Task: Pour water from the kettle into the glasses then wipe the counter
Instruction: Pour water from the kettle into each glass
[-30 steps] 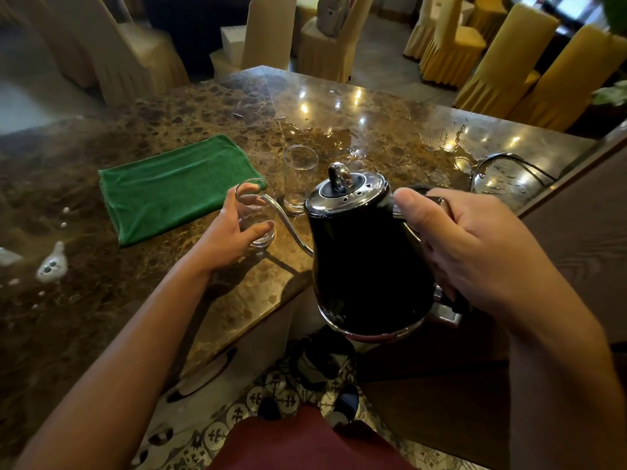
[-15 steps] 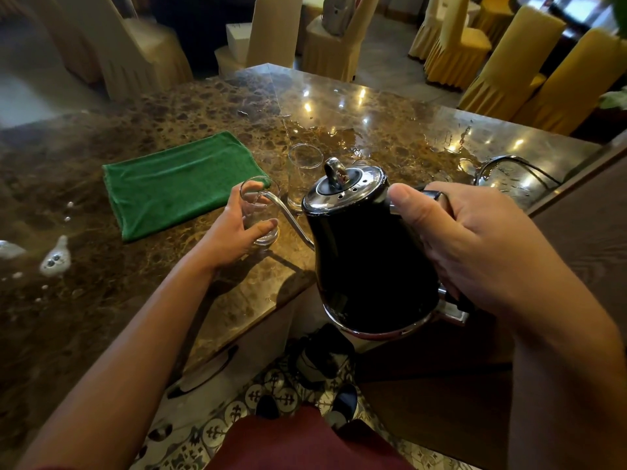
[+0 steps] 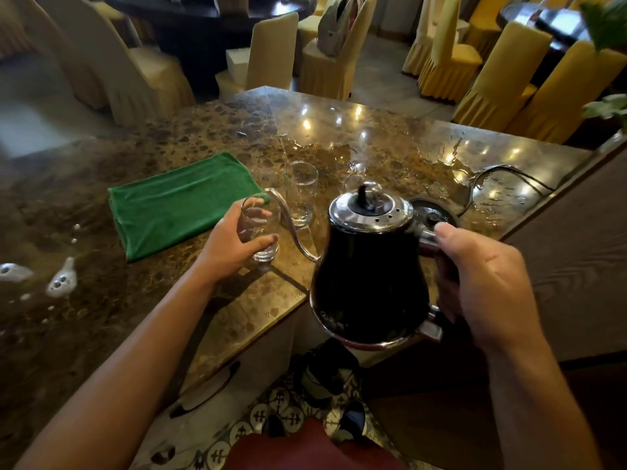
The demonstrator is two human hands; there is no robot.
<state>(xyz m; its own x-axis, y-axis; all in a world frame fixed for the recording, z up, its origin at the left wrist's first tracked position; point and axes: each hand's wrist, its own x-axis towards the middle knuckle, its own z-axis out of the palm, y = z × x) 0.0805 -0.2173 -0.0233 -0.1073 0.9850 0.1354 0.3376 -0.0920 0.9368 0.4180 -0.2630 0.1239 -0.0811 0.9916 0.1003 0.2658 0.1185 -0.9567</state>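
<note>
Folded green cloth [image 3: 183, 201] is lying flat on the brown marble counter [image 3: 101, 300], far left. Next, your left hand [image 3: 230, 247] is curling thumb & fingers round the clear drinking glass [image 3: 260, 232], which is standing on the counter nr the edge. Thin gooseneck spout tip is sitting over its rim. Your right hand [image 3: 488, 286] is gripping the handle of the black kettle w/ chrome lid [image 3: 369, 266], fingers wrapped tight, kettle held off the counter. Second tall clear glass [image 3: 301, 195] is standing just behind.

- Left hand [image 3: 234, 244]: arm extended forward, forearm bare, fingers and thumb curled around the glass [image 3: 260, 232].
- Right hand [image 3: 485, 283]: back of hand facing up, fingers wrapped around the handle of the kettle [image 3: 369, 273], thumb lying on top.
</note>
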